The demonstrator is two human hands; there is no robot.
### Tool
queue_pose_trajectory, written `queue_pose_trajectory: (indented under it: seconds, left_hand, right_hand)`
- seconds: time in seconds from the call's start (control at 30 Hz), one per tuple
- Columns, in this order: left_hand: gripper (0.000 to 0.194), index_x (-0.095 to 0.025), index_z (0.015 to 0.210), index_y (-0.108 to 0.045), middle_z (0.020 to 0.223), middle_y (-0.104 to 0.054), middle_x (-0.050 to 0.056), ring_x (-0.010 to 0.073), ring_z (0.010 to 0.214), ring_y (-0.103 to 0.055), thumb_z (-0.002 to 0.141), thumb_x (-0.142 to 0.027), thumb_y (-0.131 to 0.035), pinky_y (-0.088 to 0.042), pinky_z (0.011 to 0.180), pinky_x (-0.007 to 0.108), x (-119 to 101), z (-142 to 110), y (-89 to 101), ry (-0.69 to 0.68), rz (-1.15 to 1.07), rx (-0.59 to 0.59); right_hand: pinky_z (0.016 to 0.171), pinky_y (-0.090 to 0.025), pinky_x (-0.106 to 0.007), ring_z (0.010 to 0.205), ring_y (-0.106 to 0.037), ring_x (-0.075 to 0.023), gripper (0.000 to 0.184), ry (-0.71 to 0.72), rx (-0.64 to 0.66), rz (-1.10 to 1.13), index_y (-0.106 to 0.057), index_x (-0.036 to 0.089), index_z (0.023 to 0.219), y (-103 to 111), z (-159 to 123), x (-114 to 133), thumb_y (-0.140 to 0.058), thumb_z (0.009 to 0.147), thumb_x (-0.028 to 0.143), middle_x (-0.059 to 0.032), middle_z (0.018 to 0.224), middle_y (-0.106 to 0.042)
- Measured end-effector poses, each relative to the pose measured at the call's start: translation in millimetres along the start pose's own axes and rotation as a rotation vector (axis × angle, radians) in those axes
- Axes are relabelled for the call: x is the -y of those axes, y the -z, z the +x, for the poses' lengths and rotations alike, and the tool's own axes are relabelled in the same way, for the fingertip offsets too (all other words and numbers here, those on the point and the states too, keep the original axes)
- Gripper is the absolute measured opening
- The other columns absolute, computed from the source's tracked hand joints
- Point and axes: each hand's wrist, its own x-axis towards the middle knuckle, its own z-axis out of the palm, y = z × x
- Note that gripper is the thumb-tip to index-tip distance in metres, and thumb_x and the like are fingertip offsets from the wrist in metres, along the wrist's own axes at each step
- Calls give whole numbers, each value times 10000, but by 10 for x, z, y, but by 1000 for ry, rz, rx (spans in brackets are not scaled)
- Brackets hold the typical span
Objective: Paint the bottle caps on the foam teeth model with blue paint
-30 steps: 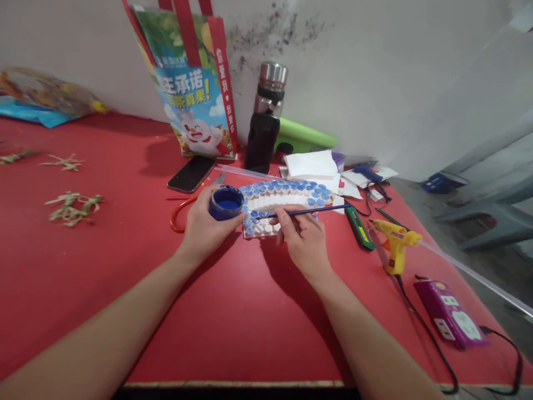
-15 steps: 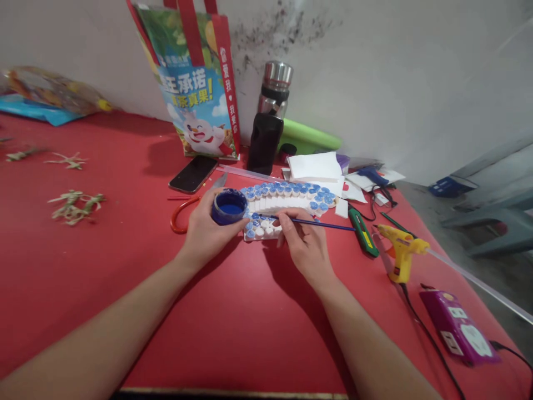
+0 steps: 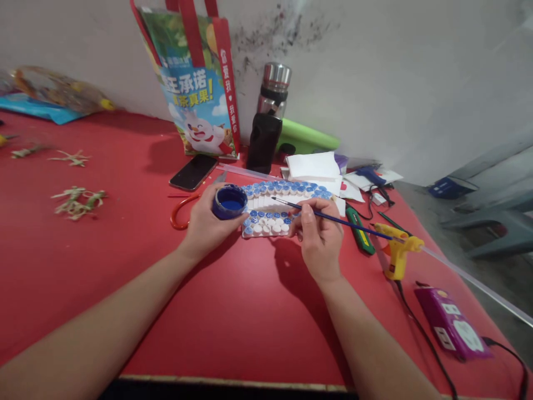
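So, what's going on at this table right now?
The person's left hand holds an open jar of blue paint. The right hand grips a thin brush, its tip over the middle of a white piece; whether it touches is unclear. Many round discs on that piece are blue, while several near its front edge are white.

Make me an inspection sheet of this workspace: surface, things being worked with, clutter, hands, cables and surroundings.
Surface: red table, small specks visible.
Job's things: blue paint jar; thin brush; white model with round pieces, some blue, others white.
Clutter: phone, scissors, green cutter, glue gun.
Hands: left hand holds the jar; right hand holds the brush, whose tip's contact is unclear.
Cables: glue gun cable runs toward the near edge; another leaves the purple power strip.
Surroundings: wall with dark marks; grey stool at right.
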Motion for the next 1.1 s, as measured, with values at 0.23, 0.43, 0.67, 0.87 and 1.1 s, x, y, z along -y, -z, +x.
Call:
queue_pose_trajectory:
  seconds: [0.23, 0.43, 0.67, 0.87, 1.1]
  left_hand:
    - [570, -222, 1185, -659, 1218, -763, 91, 302, 1153, -737, 698, -384, -906, -587, 1075, 459, 10, -3, 10, 12, -9, 0]
    - [581, -223, 1186, -658, 1241, -766, 102, 322, 1184, -731, 687, -387, -905, -572, 1098, 489, 8, -13, -2, 36, -10, 7]
    - [543, -220, 1157, -659, 1226, -765, 100, 308, 1145, -736, 701, -389, -901, -580, 1066, 474, 0, -1, 3, 46, -16, 15]
    - [529, -218, 1141, -657, 1220, -765, 95, 306, 1136, -733, 708, -411, -891, -579, 1054, 468, -16, -1, -3, 54, 17, 17]
    - [540, -235, 1155, -662, 1206, -766, 80, 302, 1131, -735, 700, -405, -898, -585, 1055, 460, -11, -6, 5, 63, 30, 14]
  right_hand:
    - [480, -454, -249, 513, -642, -111, 236, 8, 31, 19, -555, 251, 1062, -18, -15, -4, -604, 1080, 481, 56, 720, -645]
    - [516, -506, -278, 511, -634, -108, 266, -18, 71, -47, -570, 248, 1030, -32, -36, -31, -604, 1076, 508, 12, 829, -726]
    - [567, -522, -281, 511, -634, -101, 275, -22, 129, -137, -629, 242, 1008, -51, 16, -142, -597, 1087, 503, 25, 812, -726]
    - [594, -540, -295, 570, -654, -126, 343, -18, 161, -173, -696, 222, 1034, -103, 34, -173, -589, 1077, 545, -19, 843, -762]
    - [642, -549, -313, 546, -643, -129, 336, -12, 142, -227, -687, 225, 1014, -142, 10, -168, -561, 1094, 526, -7, 788, -745]
